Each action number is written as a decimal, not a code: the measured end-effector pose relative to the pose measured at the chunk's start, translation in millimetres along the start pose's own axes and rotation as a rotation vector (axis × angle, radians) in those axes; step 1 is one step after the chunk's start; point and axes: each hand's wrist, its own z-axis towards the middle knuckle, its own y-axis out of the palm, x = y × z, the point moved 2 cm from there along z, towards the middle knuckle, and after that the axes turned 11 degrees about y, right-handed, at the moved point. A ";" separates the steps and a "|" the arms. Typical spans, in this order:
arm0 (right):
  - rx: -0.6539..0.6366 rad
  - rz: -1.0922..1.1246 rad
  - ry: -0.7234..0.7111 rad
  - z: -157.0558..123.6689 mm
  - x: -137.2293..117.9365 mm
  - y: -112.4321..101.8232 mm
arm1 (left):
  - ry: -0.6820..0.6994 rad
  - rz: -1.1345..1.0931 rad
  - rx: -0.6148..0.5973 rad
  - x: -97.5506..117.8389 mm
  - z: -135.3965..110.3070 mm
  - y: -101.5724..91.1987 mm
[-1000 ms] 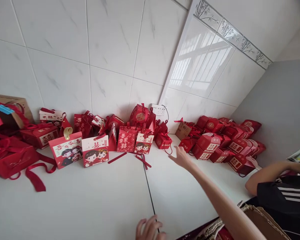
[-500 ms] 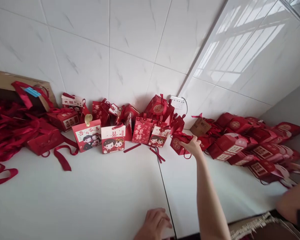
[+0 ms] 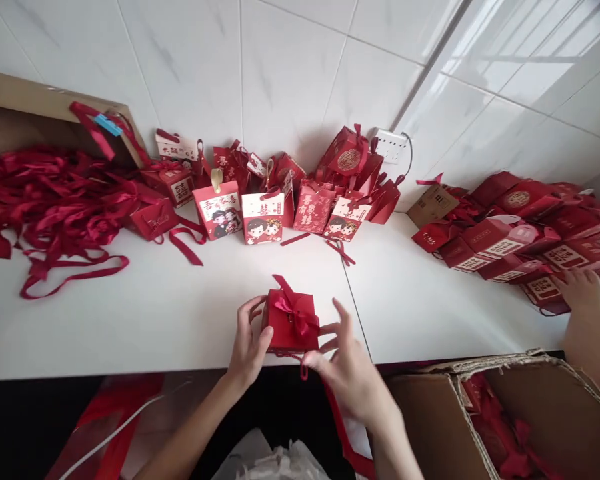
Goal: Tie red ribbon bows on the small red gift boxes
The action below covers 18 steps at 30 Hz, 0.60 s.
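A small red gift box (image 3: 289, 325) with a red ribbon bow on top sits at the near edge of the white table (image 3: 170, 320). My left hand (image 3: 247, 343) grips its left side with curled fingers. My right hand (image 3: 347, 363) holds its right side, fingers partly spread around the box and the ribbon tail hanging below.
Rows of red gift boxes (image 3: 280, 207) line the tiled wall, more are piled at the right (image 3: 510, 233). A heap of red ribbons (image 3: 55, 207) lies left by a cardboard carton (image 3: 25, 113). An open cardboard box (image 3: 505, 413) stands lower right. Another person's hand (image 3: 585, 300) reaches in there.
My right hand took a red box from the row by the wall and brought it to the near table edge. My left hand rose from the table to grip it. The view tilted down.
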 end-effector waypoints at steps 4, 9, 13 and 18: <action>0.058 0.040 -0.105 29.2 -5.3 -28.1 | 0.009 0.065 -0.119 18.1 22.3 -19.9; 0.037 -0.105 -0.083 39.6 -11.4 -13.4 | 0.005 0.101 -0.404 26.1 67.3 -21.5; -0.024 0.044 0.145 17.5 -8.2 -18.2 | 0.042 0.174 -0.065 26.0 78.6 -39.1; 0.102 0.021 0.124 11.6 -8.0 -28.4 | 0.087 0.024 -0.412 24.5 51.4 -42.5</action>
